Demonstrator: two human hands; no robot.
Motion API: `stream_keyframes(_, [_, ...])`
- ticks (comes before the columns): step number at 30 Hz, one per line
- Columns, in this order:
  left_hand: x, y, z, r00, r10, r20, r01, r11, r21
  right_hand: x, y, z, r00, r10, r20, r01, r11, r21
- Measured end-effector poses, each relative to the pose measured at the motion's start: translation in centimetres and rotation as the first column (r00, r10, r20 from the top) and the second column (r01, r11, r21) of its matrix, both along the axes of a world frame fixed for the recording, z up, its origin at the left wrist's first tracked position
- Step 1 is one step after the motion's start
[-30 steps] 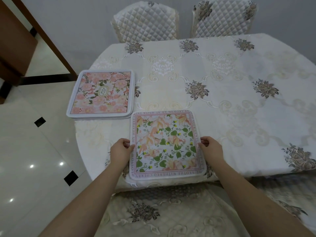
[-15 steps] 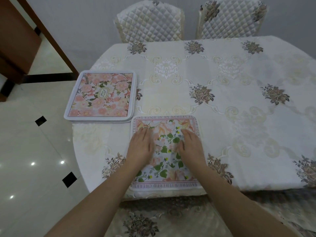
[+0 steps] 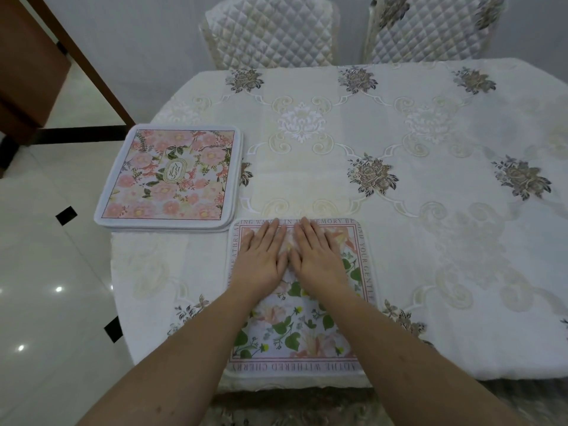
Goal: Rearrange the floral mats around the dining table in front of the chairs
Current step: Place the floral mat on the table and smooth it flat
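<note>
At the near edge of the tabletop [image 3: 399,124] lies the green-leafed floral mat [image 3: 295,333], its near border just shy of the edge where the embroidered cloth drops away. Both hands rest flat on the mat's far half — the left hand [image 3: 261,256] and the right hand [image 3: 319,259] side by side, fingers straight, index fingers almost touching, fingertips reaching the lettered far border. Nothing is gripped; the palms simply press down. The forearms cover part of the mat's middle and its left side border.

Just beyond the mat's far-left corner, at the tabletop's left edge, sits the pink floral mat [image 3: 172,176] — it looks like a stack, with more white rims showing under its near edge, though how many I cannot tell. Its near-right corner sits just beside the near mat; whether they touch is unclear.

To the right and beyond, the cloth lies bare across to the far edge. Past it stand two quilted chairs [image 3: 270,29], tops cut off. Left of the tabletop, tiled floor [image 3: 46,287].
</note>
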State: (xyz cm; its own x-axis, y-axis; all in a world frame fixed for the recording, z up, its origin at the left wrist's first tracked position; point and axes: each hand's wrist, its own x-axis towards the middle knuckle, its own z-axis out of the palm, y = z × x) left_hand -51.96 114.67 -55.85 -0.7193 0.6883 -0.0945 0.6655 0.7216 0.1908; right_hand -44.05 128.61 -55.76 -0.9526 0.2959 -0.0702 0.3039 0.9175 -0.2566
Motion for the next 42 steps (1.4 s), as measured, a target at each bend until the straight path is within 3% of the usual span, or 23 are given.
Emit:
stream_keyframes(12, [-0.5,-3.0,0.1,0.987,0.159,0.028,-0.159,0.987,-0.017,3.9,5.8,0.8,0.976,-0.201,0.090,0.201,0.980,0.007])
stream_keyframes(15, [0.5,-3.6,1.0,0.978,0.199,0.064,-0.196,0.979,-0.056,4.6,5.3,1.4,0.963,-0.243,0.115,0.247,0.969,-0.024])
stream_keyframes(18, [3.7,-2.6,2.1,0.964,0.246,0.096,-0.250,0.968,0.033,5.3,2.0,2.0,0.969,-0.244,0.040,0.247,0.966,-0.081])
stream_keyframes(21, [7.5,-1.6,2.5,0.984,0.167,0.068,-0.174,0.978,0.117,6.1,-2.8,2.1,0.973,-0.231,0.012,0.230,0.964,-0.130])
stream_keyframes(25, [10.7,-3.2,1.2,0.992,0.102,0.074,-0.109,0.990,0.085,8.4,-6.3,0.9,0.980,-0.154,0.124,0.164,0.984,-0.072])
stream_keyframes(33, [11.7,-6.0,0.3,0.996,0.066,0.056,-0.069,0.997,0.039,11.5,-5.6,0.9,0.993,-0.100,0.060,0.101,0.995,-0.025])
stream_keyframes(42, [12.4,-8.8,0.4,0.998,0.057,0.031,-0.056,0.998,-0.037,14.6,-4.0,0.8,0.985,-0.118,0.122,0.118,0.993,0.012])
